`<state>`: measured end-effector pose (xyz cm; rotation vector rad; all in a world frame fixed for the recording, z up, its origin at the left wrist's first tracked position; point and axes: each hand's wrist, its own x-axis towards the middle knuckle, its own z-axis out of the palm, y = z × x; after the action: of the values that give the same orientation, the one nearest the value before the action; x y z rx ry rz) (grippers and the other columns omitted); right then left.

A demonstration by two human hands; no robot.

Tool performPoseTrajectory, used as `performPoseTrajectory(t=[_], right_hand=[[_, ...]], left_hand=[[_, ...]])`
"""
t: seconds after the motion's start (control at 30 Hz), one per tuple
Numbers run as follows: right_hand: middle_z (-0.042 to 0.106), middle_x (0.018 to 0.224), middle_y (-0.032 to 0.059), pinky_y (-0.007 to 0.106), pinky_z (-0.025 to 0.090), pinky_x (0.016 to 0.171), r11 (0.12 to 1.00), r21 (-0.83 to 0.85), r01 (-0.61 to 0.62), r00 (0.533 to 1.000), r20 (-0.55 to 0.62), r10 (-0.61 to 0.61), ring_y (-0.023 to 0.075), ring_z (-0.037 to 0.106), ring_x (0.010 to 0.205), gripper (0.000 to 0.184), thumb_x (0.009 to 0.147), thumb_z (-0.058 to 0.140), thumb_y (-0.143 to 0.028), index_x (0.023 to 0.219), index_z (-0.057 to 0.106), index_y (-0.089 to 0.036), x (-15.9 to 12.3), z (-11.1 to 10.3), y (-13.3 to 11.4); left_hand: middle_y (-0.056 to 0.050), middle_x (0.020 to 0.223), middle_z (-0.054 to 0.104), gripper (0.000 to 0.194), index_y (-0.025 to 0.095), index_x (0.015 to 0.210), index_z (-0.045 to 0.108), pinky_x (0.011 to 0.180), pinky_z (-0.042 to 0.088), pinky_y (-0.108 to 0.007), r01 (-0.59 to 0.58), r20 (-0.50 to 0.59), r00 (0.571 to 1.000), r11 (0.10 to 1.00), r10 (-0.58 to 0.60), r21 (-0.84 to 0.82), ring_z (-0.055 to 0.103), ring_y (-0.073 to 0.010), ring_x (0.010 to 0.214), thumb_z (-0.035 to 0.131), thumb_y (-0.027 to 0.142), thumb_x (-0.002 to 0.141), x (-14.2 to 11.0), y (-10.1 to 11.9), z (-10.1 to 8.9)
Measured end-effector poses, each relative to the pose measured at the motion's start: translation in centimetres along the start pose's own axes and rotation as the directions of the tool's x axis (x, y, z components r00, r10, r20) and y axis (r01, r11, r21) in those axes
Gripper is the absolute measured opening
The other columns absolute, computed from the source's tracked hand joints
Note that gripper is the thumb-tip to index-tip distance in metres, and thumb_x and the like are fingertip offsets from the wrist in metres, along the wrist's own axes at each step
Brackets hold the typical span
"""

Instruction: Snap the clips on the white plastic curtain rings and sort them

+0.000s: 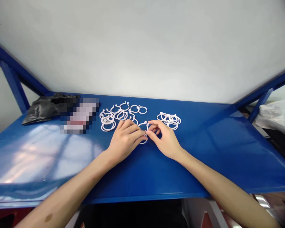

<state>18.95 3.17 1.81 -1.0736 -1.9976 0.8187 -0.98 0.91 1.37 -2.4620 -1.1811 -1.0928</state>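
Observation:
Close together over the middle of the table, my left hand [124, 141] and my right hand [165, 139] are both closed on a white curtain ring [143, 142]. Its ball-tipped ends show between the fingertips, while my fingers cover part of its loop. Behind and left of my left hand lies a loose pile of similar white rings [108, 126], several with their ends apart. A linked pair of rings [142, 110] is at that pile's right side. Beyond my right hand sits a smaller heap of white rings [172, 122], overlapping one another.
The blue table [142, 177] runs back to a pale wall [142, 47]. At the back left rest a black plastic bag [41, 109] and a blurred-out flat object [82, 115]. Blue frame bars stand at both sides. A clear plastic bag [277, 115] is at the right.

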Motion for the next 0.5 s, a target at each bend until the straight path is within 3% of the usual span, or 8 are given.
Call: performPoseTrajectory(t=[0.17,0.23,0.37,0.5], right_hand=[[0.073,0.087,0.0001,0.03,0.056,0.074,0.966,0.251,-0.062,0.996,-0.046,0.075,0.0148,0.069,0.079,0.023,0.091,0.067,-0.025,0.114,0.065,-0.023,0.22,0.11,-0.36],[0.072,0.086,0.0,0.03,0.057,0.075,0.959,0.277,-0.053,0.996,-0.051,0.07,0.0144,0.069,0.079,0.023,0.091,0.066,-0.024,0.114,0.066,-0.023,0.25,0.09,-0.33],[0.07,0.089,0.0006,0.03,0.057,0.075,0.983,0.156,0.093,0.993,-0.083,-0.081,0.014,0.067,0.079,0.023,0.095,0.061,-0.02,0.116,0.068,-0.024,0.11,-0.1,-0.15],[0.071,0.093,0.0019,0.032,0.057,0.079,0.97,0.018,0.242,0.966,-0.095,-0.239,0.0157,0.068,0.085,0.023,0.098,0.059,-0.02,0.119,0.067,-0.025,-0.1,-0.32,-0.22]], left_hand=[[0.002,0.082,0.073,0.011,0.023,0.085,0.067,0.074,0.038,-0.035,-0.063,-0.043,0.997,0.998,0.064,0.019,0.054,-0.018,0.08,0.074,0.029,0.09,-0.15,0.56,0.26],[0.0,0.082,0.071,0.013,0.022,0.086,0.066,0.073,0.04,-0.034,-0.026,-0.069,0.997,1.0,0.025,-0.004,0.056,-0.0178,0.079,0.073,0.032,0.091,-0.13,0.61,0.24],[-0.007,0.096,0.072,0.021,0.02,0.102,0.067,0.079,0.048,-0.034,0.209,-0.097,0.97,0.97,-0.222,-0.126,0.062,-0.0198,0.089,0.069,0.039,0.093,0.17,0.5,-0.01],[-0.002,0.092,0.076,0.013,0.022,0.099,0.071,0.071,0.051,-0.029,0.435,0.138,0.899,0.814,-0.416,-0.384,0.066,-0.0151,0.076,0.062,0.032,0.097,0.53,0.42,-0.29]])
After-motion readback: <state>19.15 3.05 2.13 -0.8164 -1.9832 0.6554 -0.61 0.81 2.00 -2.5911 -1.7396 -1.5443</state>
